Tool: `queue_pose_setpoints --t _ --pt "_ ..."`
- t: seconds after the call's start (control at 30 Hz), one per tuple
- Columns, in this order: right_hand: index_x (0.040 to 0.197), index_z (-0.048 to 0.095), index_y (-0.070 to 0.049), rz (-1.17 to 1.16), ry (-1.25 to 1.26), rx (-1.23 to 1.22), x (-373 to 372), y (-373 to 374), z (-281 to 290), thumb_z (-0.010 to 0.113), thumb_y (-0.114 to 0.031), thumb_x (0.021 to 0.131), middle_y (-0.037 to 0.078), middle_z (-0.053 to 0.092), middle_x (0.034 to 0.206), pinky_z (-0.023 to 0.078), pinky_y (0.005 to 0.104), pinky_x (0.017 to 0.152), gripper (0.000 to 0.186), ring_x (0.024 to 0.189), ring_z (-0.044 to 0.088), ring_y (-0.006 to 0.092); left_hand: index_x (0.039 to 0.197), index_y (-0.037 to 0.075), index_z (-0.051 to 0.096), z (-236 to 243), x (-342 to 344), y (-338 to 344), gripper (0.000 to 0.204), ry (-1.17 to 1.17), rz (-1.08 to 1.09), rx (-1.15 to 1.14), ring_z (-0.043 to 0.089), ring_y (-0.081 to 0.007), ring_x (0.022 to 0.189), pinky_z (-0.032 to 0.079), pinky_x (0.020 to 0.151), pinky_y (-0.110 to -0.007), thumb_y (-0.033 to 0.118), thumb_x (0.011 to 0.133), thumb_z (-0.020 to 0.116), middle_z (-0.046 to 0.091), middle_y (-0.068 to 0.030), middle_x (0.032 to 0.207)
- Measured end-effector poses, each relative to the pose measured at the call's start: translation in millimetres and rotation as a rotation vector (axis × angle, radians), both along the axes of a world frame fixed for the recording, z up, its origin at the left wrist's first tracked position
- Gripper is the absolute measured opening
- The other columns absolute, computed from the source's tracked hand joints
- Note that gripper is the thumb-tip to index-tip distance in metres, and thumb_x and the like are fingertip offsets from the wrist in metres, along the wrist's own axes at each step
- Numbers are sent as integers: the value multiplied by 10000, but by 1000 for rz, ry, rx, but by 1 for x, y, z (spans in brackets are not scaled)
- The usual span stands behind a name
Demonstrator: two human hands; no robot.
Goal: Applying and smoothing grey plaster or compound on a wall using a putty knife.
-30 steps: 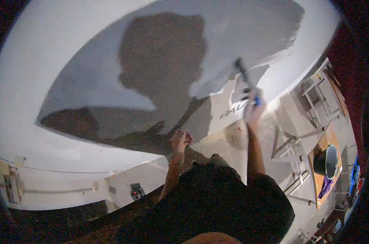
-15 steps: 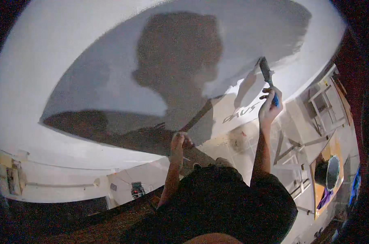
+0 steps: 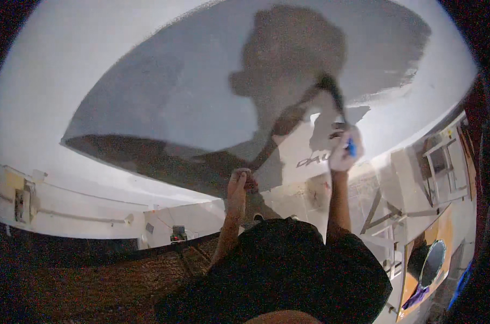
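Observation:
My right hand [image 3: 346,150] is closed around the blue handle of a paintbrush [image 3: 336,96]. The brush points up and away, its dark bristles at grey paint on a large white wall [image 3: 164,186]. Motion smears both hand and brush. The grey painted area [image 3: 164,102] is a broad, pointed shape with ragged edges; beside the brush, bare white still shows, with dark handwritten lettering [image 3: 312,160]. My left hand [image 3: 240,181] is closed, fingers curled, in front of the wall's lower part. Whatever it may hold is hidden.
At the right, a round container of grey paint [image 3: 434,263] with a pale rim stands on a wooden board [image 3: 445,229], a purple cloth [image 3: 416,298] beside it. Pale frames [image 3: 439,167] stand beyond. A small dark device [image 3: 178,233] sits low at the left. My shadow falls across the wall.
The brush head has swung left and down toward my right hand's left side, and the hand has turned. The whole view has shifted slightly. My left hand stays closed in nearly the same place.

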State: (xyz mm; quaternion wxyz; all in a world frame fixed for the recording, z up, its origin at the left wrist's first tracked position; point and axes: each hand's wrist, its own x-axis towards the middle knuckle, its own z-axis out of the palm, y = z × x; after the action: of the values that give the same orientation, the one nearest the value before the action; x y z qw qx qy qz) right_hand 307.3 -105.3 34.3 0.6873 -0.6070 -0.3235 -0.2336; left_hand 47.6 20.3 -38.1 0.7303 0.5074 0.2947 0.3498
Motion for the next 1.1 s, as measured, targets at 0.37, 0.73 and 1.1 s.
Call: queue_pose_setpoints --t 0.37,0.73,1.1 --pt "937 678 -58 571 -359 139 -81 67 32 616 38 743 78 617 685 445 325 492 225 556 560 207 1049 43 531 -17 20 -39 192 193 266 257 569 -160 821 457 801 -308 225 1003 490 580 -58 912" --pt "977 598 26 15 45 193 53 -27 32 451 -299 1016 136 677 863 491 294 598 359 662 610 185 1028 70 533 -8 10 -74 150 6 360 13 590 -159 736 500 665 -330 201 1012 460 599 -57 840" --pt "1008 692 -69 717 -256 -54 -67 43 49 706 -15 747 119 689 894 529 374 681 267 785 668 283 1040 37 530 19 39 -69 173 -6 305 239 580 -170 780 483 745 -323 194 1006 464 582 -63 849"
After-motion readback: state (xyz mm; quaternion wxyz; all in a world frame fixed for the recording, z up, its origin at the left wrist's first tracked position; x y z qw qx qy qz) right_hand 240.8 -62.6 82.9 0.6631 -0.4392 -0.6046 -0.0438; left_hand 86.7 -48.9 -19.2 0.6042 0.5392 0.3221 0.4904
